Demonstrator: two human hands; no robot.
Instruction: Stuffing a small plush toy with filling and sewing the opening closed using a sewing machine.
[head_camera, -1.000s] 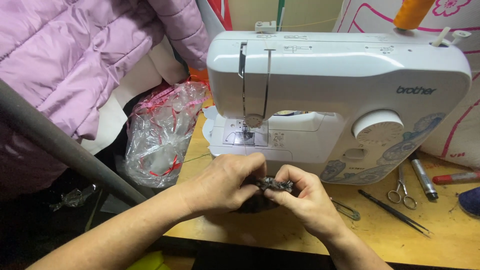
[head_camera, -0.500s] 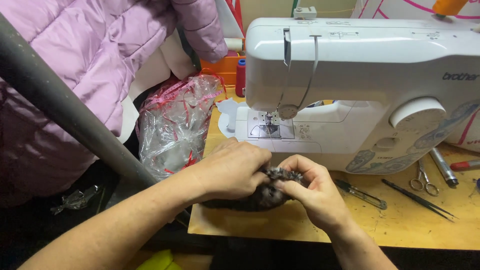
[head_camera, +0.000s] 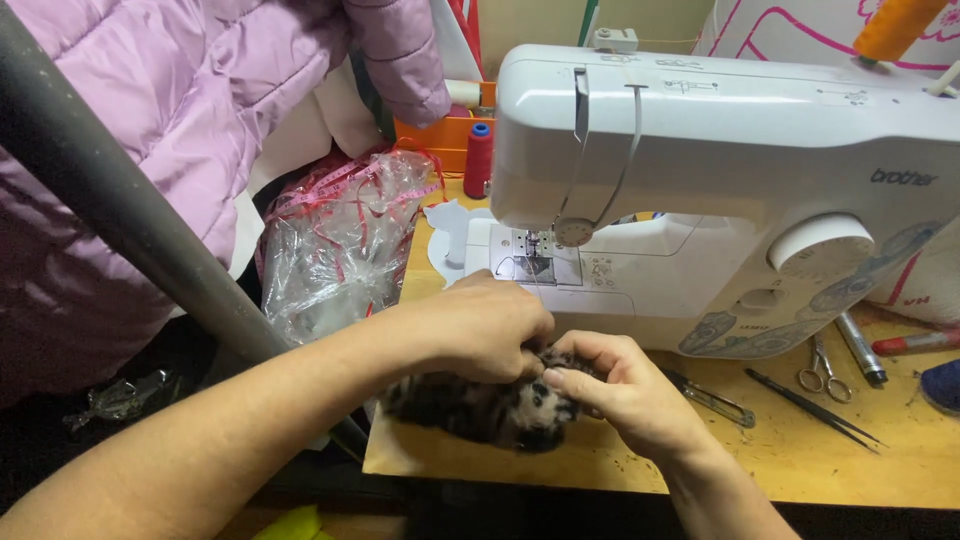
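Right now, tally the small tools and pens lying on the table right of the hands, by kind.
Thread snips: 1
Small scissors: 1
Tweezers: 1
Silver pen: 1
Red marker: 1
Total: 5

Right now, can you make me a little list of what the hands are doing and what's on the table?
left hand: left hand pinches the fur piece, dark and pale, patterned
right hand: right hand grips the same fur piece from the other side
machine: white sewing machine behind the hands, on the wooden table
tools: small scissors, tweezers and a pen to the right
left side: clear plastic bag with red ribbon, red thread spool
behind: lilac puffy jacket
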